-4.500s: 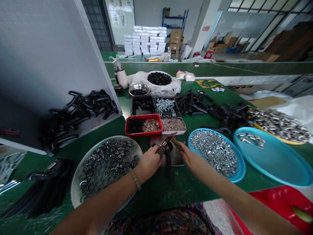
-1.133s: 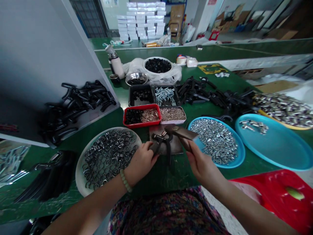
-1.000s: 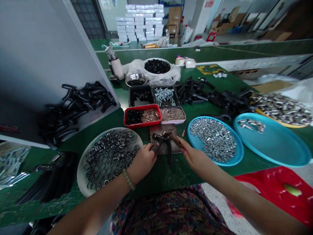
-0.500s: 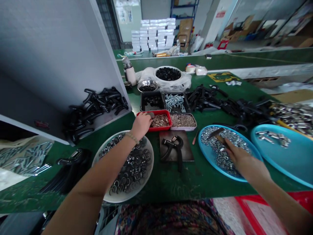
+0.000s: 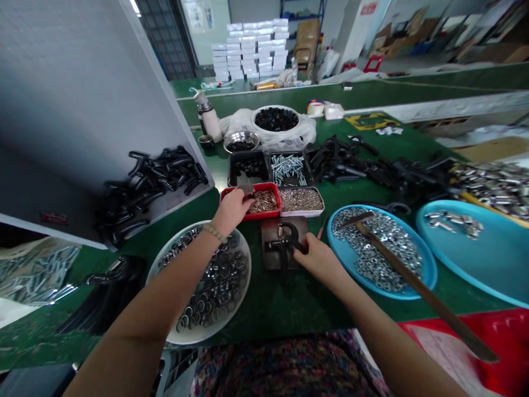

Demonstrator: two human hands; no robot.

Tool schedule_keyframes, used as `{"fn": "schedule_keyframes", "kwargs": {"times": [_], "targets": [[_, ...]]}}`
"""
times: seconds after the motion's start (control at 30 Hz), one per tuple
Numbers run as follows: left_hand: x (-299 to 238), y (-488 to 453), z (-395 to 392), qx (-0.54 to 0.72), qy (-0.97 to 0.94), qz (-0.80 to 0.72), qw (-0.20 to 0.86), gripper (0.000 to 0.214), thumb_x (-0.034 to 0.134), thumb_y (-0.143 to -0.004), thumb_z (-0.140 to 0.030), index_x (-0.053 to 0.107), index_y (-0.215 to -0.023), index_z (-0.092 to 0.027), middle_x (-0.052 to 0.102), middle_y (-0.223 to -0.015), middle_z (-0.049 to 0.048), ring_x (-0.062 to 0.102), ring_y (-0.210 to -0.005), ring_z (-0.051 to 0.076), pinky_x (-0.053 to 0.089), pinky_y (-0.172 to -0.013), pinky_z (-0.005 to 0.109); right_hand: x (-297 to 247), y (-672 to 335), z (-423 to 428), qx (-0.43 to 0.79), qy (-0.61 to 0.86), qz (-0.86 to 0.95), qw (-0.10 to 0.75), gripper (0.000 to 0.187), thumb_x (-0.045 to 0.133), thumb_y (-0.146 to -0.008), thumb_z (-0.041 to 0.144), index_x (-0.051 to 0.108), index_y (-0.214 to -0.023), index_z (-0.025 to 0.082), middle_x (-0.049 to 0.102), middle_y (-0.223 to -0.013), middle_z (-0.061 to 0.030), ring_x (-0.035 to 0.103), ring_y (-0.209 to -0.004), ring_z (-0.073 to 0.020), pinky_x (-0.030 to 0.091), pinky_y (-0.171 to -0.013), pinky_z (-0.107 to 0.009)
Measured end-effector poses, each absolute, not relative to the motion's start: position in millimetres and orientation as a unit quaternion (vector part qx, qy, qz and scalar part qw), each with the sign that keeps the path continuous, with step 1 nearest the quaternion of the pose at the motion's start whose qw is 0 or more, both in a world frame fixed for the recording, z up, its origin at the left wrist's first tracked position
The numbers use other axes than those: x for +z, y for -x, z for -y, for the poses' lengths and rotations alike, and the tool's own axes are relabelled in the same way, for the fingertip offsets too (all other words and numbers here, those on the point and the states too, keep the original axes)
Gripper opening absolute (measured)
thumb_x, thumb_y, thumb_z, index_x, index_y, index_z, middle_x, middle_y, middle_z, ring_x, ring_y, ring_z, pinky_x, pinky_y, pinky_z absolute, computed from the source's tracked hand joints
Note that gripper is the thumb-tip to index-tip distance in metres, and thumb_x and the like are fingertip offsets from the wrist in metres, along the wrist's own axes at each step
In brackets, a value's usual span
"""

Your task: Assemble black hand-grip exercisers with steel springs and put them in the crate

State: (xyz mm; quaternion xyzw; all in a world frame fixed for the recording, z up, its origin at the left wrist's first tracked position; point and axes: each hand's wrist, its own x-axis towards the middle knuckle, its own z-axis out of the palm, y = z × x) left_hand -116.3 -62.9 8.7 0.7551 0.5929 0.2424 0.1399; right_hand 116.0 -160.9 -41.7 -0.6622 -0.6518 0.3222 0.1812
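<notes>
My left hand (image 5: 233, 210) is over the red tray (image 5: 273, 212) of small copper-coloured clips, its fingers pinching a small dark part (image 5: 247, 189). My right hand (image 5: 318, 262) has its fingertips on a black-handled plier-like hand tool (image 5: 285, 245), which lies on a dark metal plate (image 5: 275, 259). Whether those fingers grip the tool is unclear. A hammer (image 5: 392, 259) lies with its metal head on the steel hex nuts in a blue tray (image 5: 413, 292), its long wooden handle reaching past the table's front edge. Part of the red tray's contents is hidden under my left hand.
A white plate (image 5: 194, 339) of dark metal rings sits under my left forearm. Behind the red tray stand a black tray (image 5: 248, 168) and a bowl of black parts (image 5: 276, 119). Black handles lie on a white shelf (image 5: 173, 201). A turquoise tray (image 5: 467, 264) lies at right.
My right hand has let go of the hammer, which now lies on the blue tray, and has returned to the hand tool. My left hand has left the tool and moved to the red tray.
</notes>
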Motion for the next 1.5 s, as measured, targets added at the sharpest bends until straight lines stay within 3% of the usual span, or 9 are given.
{"fn": "schedule_keyframes", "kwargs": {"times": [0.13,0.33,0.63,0.77,0.87,1.0,1.17,1.27,1.5], "targets": [[-2.9,99.2,128.1,0.419,-0.606,-0.541,0.406,0.021,0.065,-0.079,-0.023,0.066,-0.099,-0.016,0.071,-0.101,0.0056,0.066,-0.096,0.019,0.050,-0.092,0.034,-40.9,-134.5,177.9,0.635,0.519,0.425,0.383,0.036,0.052,-0.082,0.054,0.034,-0.091,0.025,0.038,-0.046,0.0138,0.026,-0.026,-0.0064,0.019,-0.030,-0.018],[-23.0,69.6,174.6,0.503,-0.473,-0.505,0.518,0.023,0.069,-0.073,-0.022,0.066,-0.095,-0.016,0.073,-0.097,0.0047,0.068,-0.089,0.018,0.053,-0.088,0.035,-34.0,-121.2,202.0,0.720,0.393,0.305,0.484,0.035,0.051,-0.087,0.052,0.035,-0.078,0.023,0.039,-0.045,0.0120,0.024,-0.025,-0.0024,0.017,-0.029,-0.014],[-30.4,61.6,195.0,0.418,-0.598,-0.546,0.411,0.033,0.053,-0.088,-0.023,0.062,-0.120,-0.019,0.063,-0.126,0.0076,0.058,-0.118,0.020,0.041,-0.108,0.039,-22.2,-123.4,196.6,0.643,0.495,0.399,0.427,0.033,0.043,-0.088,0.056,0.039,-0.080,0.024,0.036,-0.045,0.0112,0.025,-0.026,-0.0059,0.020,-0.028,-0.018],[-27.8,71.0,207.3,0.347,-0.632,-0.538,0.436,0.039,0.048,-0.090,-0.023,0.056,-0.128,-0.017,0.060,-0.130,0.0096,0.054,-0.122,0.021,0.039,-0.108,0.039,10.7,-139.9,195.9,0.341,0.603,0.658,0.296,0.036,0.055,-0.082,0.051,0.058,-0.102,0.022,0.063,-0.067,-0.0027,0.057,-0.047,-0.0162,0.040,-0.042,-0.025],[-24.6,75.6,220.8,0.314,-0.626,-0.549,0.455,0.036,0.043,-0.093,-0.028,0.060,-0.124,-0.018,0.063,-0.126,0.0091,0.057,-0.119,0.022,0.040,-0.107,0.037,14.3,-147.9,193.2,0.180,0.628,0.713,0.253,0.044,0.052,-0.083,0.051,0.061,-0.112,0.019,0.069,-0.078,-0.0101,0.063,-0.055,-0.0235,0.044,-0.049,-0.031],[-20.3,71.6,237.6,0.305,-0.604,-0.522,0.520,0.037,0.049,-0.089,-0.028,0.058,-0.124,-0.018,0.064,-0.123,0.0095,0.059,-0.115,0.024,0.043,-0.104,0.038,0.0,-131.2,189.4,0.336,0.562,0.728,0.202,0.037,0.050,-0.085,0.049,0.065,-0.102,0.019,0.068,-0.077,-0.0092,0.063,-0.057,-0.0229,0.048,-0.054,-0.033],[1.7,98.7,245.4,0.517,-0.493,-0.549,0.434,0.053,0.050,-0.089,-0.026,0.036,-0.140,-0.021,0.057,-0.130,0.0093,0.056,-0.117,0.019,0.041,-0.106,0.036,6.0,-68.2,210.8,0.510,0.438,0.701,0.239,0.054,0.037,-0.093,0.051,0.042,-0.136,0.018,0.064,-0.072,-0.0030,0.062,-0.060,-0.0192,0.052,-0.058,-0.031],[12.1,130.0,253.7,0.501,-0.494,-0.577,0.414,0.066,0.057,-0.085,-0.024,0.028,-0.144,-0.019,0.061,-0.121,0.0101,0.060,-0.109,0.020,0.046,-0.100,0.037,17.3,-23.7,223.8,0.592,0.343,0.694,0.225,0.056,0.038,-0.095,0.047,0.034,-0.142,0.017,0.063,-0.072,-0.0020,0.061,-0.064,-0.0184,0.053,-0.067,-0.032],[42.6,268.0,293.8,0.352,-0.503,-0.775,0.147,0.057,0.047,-0.085,-0.043,0.041,-0.137,-0.021,0.065,-0.120,0.0054,0.060,-0.112,0.024,0.046,-0.099,0.038,7.2,-12.5,193.1,0.459,0.241,0.821,0.239,0.054,0.044,-0.095,0.038,0.034,-0.145,0.021,0.053,-0.129,-0.0126,0.053,-0.118,-0.0218,0.042,-0.101,-0.040]]}}
